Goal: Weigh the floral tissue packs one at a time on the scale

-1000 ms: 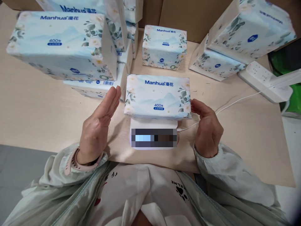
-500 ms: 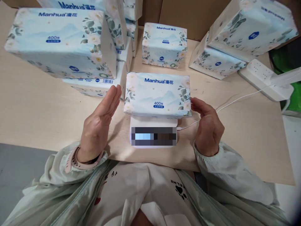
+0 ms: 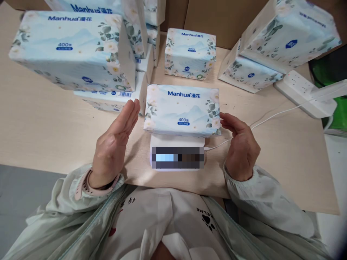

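Note:
A pale blue tissue pack with flowers and "Manhua" lettering rests on a small white scale-like device, whose front panel is pixelated. My left hand is held upright just left of the pack, fingers straight, apart from it and holding nothing. At the pack's right end is my right hand, fingers extended and slightly bent, with the tips close to its side; I cannot tell whether they touch. A white cable plugs into the device's right side.
Stacked tissue packs stand at the left. Another single pack is behind, and two stacked packs are at the back right. A white power strip lies at the right, the cable running near it. Brown cardboard rises behind the table.
Both hands and the tissue pack keep almost the same places. The whole view has shifted very slightly.

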`<control>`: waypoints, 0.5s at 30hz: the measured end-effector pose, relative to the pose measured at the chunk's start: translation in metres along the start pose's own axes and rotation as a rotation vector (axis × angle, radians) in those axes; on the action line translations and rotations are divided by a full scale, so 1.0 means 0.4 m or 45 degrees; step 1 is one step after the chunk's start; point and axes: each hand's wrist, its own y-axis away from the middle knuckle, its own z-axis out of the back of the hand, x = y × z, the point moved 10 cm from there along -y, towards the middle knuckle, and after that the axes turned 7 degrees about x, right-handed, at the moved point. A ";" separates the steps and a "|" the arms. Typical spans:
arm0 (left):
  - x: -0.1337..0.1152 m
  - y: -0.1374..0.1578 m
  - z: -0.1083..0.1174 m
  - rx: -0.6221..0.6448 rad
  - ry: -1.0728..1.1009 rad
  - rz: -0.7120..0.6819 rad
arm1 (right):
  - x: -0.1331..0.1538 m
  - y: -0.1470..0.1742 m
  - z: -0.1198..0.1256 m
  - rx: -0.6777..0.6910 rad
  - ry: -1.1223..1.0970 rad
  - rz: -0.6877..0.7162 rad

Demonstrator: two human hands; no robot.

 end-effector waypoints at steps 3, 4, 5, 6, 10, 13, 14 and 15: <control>0.005 0.004 0.000 -0.009 0.005 0.006 | -0.008 0.001 -0.004 0.020 0.017 -0.008; 0.007 0.003 0.002 -0.019 0.020 0.021 | -0.009 0.001 -0.013 0.055 0.014 0.001; 0.009 0.000 0.001 -0.015 0.040 0.054 | -0.007 0.002 -0.027 0.113 0.001 0.026; 0.010 -0.007 -0.004 -0.002 0.062 0.099 | -0.003 0.004 -0.046 0.189 -0.018 0.057; -0.018 -0.082 -0.071 0.185 0.047 0.242 | 0.014 0.012 -0.091 0.361 -0.053 0.156; -0.045 -0.181 -0.166 0.345 0.001 0.200 | -0.003 -0.005 -0.018 0.078 -0.069 0.100; -0.041 -0.219 -0.191 0.334 0.001 0.176 | -0.014 -0.010 0.020 -0.048 -0.073 0.076; -0.031 -0.256 -0.209 0.286 0.007 0.144 | -0.026 -0.015 0.057 -0.161 -0.060 0.058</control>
